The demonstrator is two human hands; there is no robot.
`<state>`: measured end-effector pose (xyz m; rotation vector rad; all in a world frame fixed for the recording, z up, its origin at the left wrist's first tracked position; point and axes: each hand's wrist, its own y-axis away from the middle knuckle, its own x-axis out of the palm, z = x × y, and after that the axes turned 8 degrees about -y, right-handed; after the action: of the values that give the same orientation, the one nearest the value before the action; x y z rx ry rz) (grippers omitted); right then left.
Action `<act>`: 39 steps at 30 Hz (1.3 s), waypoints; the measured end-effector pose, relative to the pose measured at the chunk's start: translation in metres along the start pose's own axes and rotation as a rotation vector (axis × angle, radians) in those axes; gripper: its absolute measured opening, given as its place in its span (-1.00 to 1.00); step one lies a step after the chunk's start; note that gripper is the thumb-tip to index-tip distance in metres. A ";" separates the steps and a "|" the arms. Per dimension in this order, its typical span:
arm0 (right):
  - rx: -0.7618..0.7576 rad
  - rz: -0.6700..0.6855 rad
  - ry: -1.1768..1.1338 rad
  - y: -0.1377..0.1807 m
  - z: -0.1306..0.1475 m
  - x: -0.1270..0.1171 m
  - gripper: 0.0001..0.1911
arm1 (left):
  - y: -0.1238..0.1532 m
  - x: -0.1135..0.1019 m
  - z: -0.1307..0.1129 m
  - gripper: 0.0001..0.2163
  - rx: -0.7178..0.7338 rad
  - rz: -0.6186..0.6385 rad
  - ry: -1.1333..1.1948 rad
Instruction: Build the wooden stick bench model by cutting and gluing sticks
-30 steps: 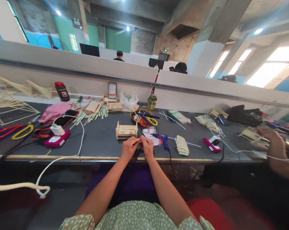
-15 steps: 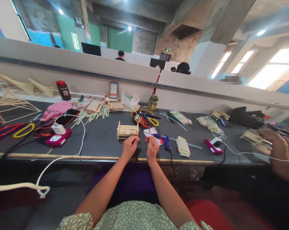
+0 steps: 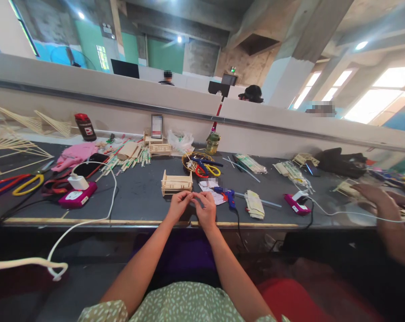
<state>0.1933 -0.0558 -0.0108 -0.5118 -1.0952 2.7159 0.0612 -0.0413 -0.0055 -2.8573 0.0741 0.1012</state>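
My left hand (image 3: 178,205) and my right hand (image 3: 205,206) meet near the front edge of the dark table (image 3: 138,197). Both have their fingers pinched together on something small between them that I cannot make out. Just beyond my left hand stands a small crate-like model of wooden sticks (image 3: 176,182). A blue glue gun (image 3: 226,195) lies right of my right hand, beside a white paper scrap (image 3: 212,187).
A basket with scissors (image 3: 202,166), stick bundles (image 3: 132,154), a pink charger with a white cable (image 3: 77,197), red-and-yellow scissors (image 3: 14,184) and stick frames (image 3: 14,143) lie around. Another person's hand (image 3: 378,199) works at the far right. A partition wall backs the table.
My hands were together, parted slightly half a second ago, and have come back together with fingertips touching. The camera view shifted a little.
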 end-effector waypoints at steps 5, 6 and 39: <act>-0.058 0.014 0.062 -0.004 0.001 -0.006 -0.81 | 0.002 -0.001 0.000 -0.61 -0.137 0.144 0.181; -0.077 0.025 0.086 -0.005 0.002 -0.007 -0.79 | 0.002 -0.001 0.000 -0.61 -0.140 0.160 0.196; 0.318 0.292 0.627 -0.152 -0.026 -0.099 -0.70 | -0.004 0.010 0.013 -0.68 -0.131 0.163 -0.173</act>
<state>0.2989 0.0422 0.1024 -1.4201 -0.4452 2.5658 0.0705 -0.0345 -0.0180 -2.9542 0.2750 0.3998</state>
